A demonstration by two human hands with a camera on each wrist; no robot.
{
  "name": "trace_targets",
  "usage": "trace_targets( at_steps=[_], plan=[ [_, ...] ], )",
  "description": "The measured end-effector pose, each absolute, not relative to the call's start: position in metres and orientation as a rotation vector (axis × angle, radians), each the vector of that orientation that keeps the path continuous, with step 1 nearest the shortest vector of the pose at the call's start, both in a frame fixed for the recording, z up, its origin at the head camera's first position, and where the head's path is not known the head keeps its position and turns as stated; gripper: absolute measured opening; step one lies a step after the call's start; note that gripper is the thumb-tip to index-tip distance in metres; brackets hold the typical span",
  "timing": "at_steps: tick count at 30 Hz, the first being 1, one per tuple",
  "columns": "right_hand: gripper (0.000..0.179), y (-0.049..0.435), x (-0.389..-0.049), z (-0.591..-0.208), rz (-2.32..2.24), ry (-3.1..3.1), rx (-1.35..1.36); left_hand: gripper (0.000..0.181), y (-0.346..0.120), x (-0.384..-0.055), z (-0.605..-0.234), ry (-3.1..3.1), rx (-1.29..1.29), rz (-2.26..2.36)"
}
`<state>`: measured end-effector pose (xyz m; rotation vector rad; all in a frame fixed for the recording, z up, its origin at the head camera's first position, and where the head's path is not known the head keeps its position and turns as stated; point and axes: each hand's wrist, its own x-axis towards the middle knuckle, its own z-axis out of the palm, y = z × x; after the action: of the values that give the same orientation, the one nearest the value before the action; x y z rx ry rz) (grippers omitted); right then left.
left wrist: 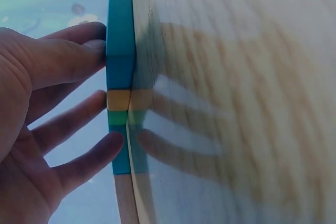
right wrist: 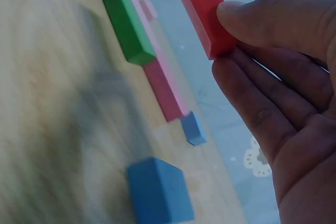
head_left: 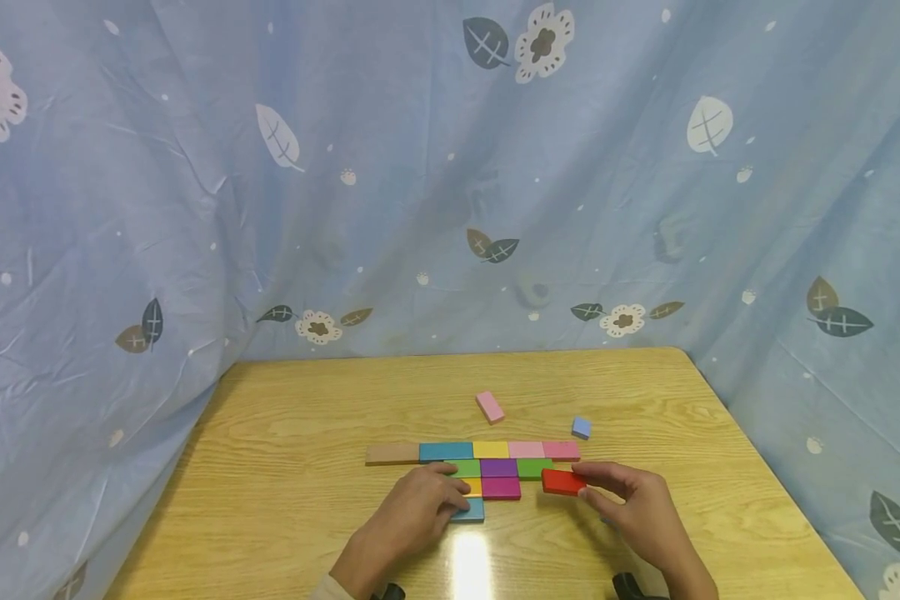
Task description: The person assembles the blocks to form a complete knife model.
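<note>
My right hand (head_left: 641,504) pinches one end of a red block (head_left: 561,482) between thumb and fingers. The red block is held above the table, right of the laid blocks. My left hand (head_left: 418,506) rests over the left end of the flat rows, its fingertips touching a light blue block (head_left: 471,511) and the blocks above it. It partly covers the yellow-orange block (head_left: 474,487) and a green block (head_left: 463,467). Beside these lie a magenta block (head_left: 501,488), a purple block (head_left: 498,467) and another green block (head_left: 536,468).
The longest row holds a tan block (head_left: 392,453), a blue block (head_left: 446,452), a yellow block (head_left: 491,449) and two pink ones. Behind it lie a loose pink block (head_left: 490,407) and a small blue block (head_left: 581,427). Another blue block (right wrist: 160,192) sits below my right hand.
</note>
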<state>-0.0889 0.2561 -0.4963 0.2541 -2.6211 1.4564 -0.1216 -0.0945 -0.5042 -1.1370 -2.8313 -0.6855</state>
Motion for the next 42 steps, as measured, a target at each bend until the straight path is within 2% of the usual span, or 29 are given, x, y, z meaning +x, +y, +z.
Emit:
trace_targets(
  at_steps=[8,26,42],
  plan=[
    [0.028,0.229,-0.085,-0.508,1.399,-2.565,0.468,0.024,-0.094,-0.121,-0.504,-2.838,-1.124,-0.659],
    [0.03,0.193,-0.088,-0.524,1.15,-2.616,0.688,0.024,-0.093,-0.121,-0.502,-2.814,-1.135,-0.646],
    [0.037,0.183,-0.089,-0.528,1.048,-2.597,0.742,0.023,-0.093,-0.122,-0.502,-2.856,-1.143,-0.684]
  ],
)
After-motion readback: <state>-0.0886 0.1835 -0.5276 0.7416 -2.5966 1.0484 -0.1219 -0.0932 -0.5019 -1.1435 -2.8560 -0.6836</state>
